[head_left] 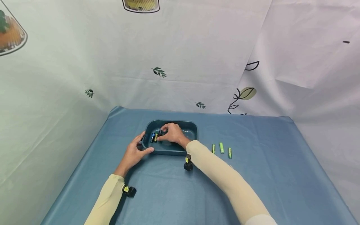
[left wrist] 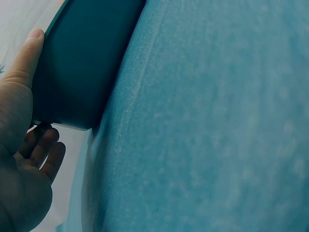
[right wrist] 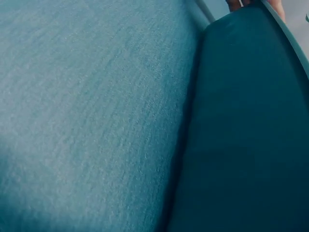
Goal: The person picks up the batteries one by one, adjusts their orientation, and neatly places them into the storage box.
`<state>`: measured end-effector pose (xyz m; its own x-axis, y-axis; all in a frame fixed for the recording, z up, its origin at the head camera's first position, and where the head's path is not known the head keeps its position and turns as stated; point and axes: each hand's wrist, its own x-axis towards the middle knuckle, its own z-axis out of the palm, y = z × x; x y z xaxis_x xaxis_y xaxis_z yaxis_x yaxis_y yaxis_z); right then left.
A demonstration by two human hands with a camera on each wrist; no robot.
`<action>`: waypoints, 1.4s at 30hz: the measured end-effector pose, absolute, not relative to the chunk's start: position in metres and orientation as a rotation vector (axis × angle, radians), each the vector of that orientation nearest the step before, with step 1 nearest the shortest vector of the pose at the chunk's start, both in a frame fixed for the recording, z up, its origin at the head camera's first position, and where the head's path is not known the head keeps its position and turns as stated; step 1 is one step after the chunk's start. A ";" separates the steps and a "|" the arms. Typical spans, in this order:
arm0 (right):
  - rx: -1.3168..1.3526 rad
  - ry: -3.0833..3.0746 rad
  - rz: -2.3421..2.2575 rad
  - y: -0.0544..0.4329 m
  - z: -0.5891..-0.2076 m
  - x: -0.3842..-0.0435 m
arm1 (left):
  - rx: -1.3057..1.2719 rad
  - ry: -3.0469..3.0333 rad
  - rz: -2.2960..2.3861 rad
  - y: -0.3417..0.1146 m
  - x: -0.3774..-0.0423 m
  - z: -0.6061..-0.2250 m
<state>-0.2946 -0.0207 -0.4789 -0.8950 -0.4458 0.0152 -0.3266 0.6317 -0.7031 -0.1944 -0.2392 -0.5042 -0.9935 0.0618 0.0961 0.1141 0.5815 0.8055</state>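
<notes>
A dark teal baking dish (head_left: 168, 153) stands on the cloth. My left hand (head_left: 135, 152) grips its left end, with the thumb at the front corner and the other fingers round the side; the left wrist view shows this hand (left wrist: 21, 130) against the dish wall (left wrist: 82, 63). Inside the dish, my right hand (head_left: 173, 133) holds a dark battery (head_left: 160, 132) between thumb and fingers, partly hidden. Left of it stand a blue-and-black battery (head_left: 152, 137) and a yellow-and-black battery (head_left: 156, 137), side by side. The right wrist view catches mostly the dish's outer wall (right wrist: 241, 135).
Three green batteries lie right of the dish: a left one (head_left: 213, 148), a middle one (head_left: 221, 147) and a right one (head_left: 230, 152). Blue cloth (head_left: 261, 175) covers the table. White printed sheets (head_left: 180, 56) hang behind and at both sides.
</notes>
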 end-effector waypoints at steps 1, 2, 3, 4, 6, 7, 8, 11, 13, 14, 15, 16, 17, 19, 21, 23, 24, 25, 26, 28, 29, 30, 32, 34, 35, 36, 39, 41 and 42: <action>-0.642 2.694 -1.101 -0.022 -0.479 -0.294 | -0.152 -2.743 -1.402 -0.239 -0.194 -0.504; -0.642 2.697 -1.091 -0.023 -0.480 -0.294 | -0.150 -2.744 -1.400 -0.239 -0.194 -0.504; -0.643 2.701 -1.079 -0.024 -0.480 -0.294 | -0.152 -2.743 -1.399 -0.239 -0.194 -0.504; -0.641 2.705 -1.066 -0.025 -0.480 -0.293 | -0.153 -2.742 -1.399 -0.239 -0.194 -0.504; -0.643 2.710 -1.052 -0.027 -0.481 -0.293 | -0.156 -2.741 -1.395 -0.240 -0.193 -0.503; -0.644 2.712 -1.047 -0.027 -0.482 -0.293 | -0.157 -2.739 -1.393 -0.240 -0.193 -0.502; -0.642 2.714 -1.041 -0.028 -0.482 -0.293 | -0.157 -2.739 -1.390 -0.240 -0.192 -0.502; -0.641 2.716 -1.035 -0.029 -0.484 -0.293 | -0.158 -2.737 -1.388 -0.241 -0.192 -0.501; -0.636 2.716 -1.028 -0.029 -0.484 -0.293 | -0.158 -2.739 -1.389 -0.241 -0.192 -0.501; -0.632 2.717 -1.025 -0.029 -0.484 -0.293 | -0.158 -2.741 -1.390 -0.241 -0.191 -0.501; -0.631 2.718 -1.019 -0.029 -0.484 -0.293 | -0.159 -2.742 -1.390 -0.241 -0.191 -0.501; -0.630 2.718 -1.014 -0.029 -0.485 -0.293 | -0.159 -2.743 -1.390 -0.241 -0.191 -0.501; -0.630 2.718 -1.007 -0.029 -0.485 -0.293 | -0.157 -2.746 -1.392 -0.241 -0.191 -0.500; -0.632 2.720 -0.990 -0.029 -0.485 -0.293 | -0.157 -2.749 -1.395 -0.240 -0.191 -0.500; -0.640 2.723 -0.975 -0.029 -0.486 -0.293 | -0.159 -2.752 -1.397 -0.240 -0.191 -0.500; -0.647 2.725 -0.964 -0.028 -0.486 -0.293 | -0.161 -2.753 -1.397 -0.240 -0.190 -0.501; -0.650 2.725 -0.959 -0.028 -0.486 -0.292 | -0.163 -2.753 -1.395 -0.240 -0.190 -0.501; -0.653 2.726 -0.954 -0.029 -0.486 -0.292 | -0.163 -2.753 -1.395 -0.240 -0.190 -0.501; -0.653 2.725 -0.953 -0.029 -0.486 -0.292 | -0.163 -2.752 -1.394 -0.240 -0.190 -0.501; -0.653 2.723 -0.950 -0.029 -0.486 -0.291 | -0.161 -2.751 -1.398 -0.239 -0.190 -0.501; -0.653 2.721 -0.950 -0.029 -0.486 -0.291 | -0.158 -2.749 -1.400 -0.239 -0.190 -0.501; -0.654 2.721 -0.950 -0.029 -0.485 -0.291 | -0.157 -2.750 -1.401 -0.239 -0.190 -0.501; -0.654 2.721 -0.953 -0.029 -0.485 -0.290 | -0.155 -2.750 -1.403 -0.239 -0.190 -0.501; -0.658 2.720 -0.957 -0.028 -0.484 -0.290 | -0.155 -2.749 -1.406 -0.238 -0.191 -0.501; -0.662 2.722 -0.959 -0.028 -0.485 -0.290 | -0.156 -2.747 -1.407 -0.238 -0.191 -0.501; -0.666 2.724 -0.960 -0.028 -0.485 -0.290 | -0.157 -2.747 -1.406 -0.238 -0.191 -0.501; -0.675 2.726 -0.972 -0.026 -0.486 -0.291 | -0.156 -2.746 -1.409 -0.238 -0.191 -0.501; -0.681 2.725 -0.986 -0.025 -0.485 -0.292 | -0.154 -2.748 -1.403 -0.237 -0.192 -0.500; -0.683 2.722 -0.994 -0.024 -0.485 -0.292 | -0.153 -2.749 -1.400 -0.237 -0.192 -0.500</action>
<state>-0.2923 -0.0237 -0.4850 -0.8821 -0.4710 0.0026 -0.3618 0.6740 -0.6441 -0.1917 -0.2373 -0.5001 -0.9937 0.0646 0.0917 0.1121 0.5847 0.8035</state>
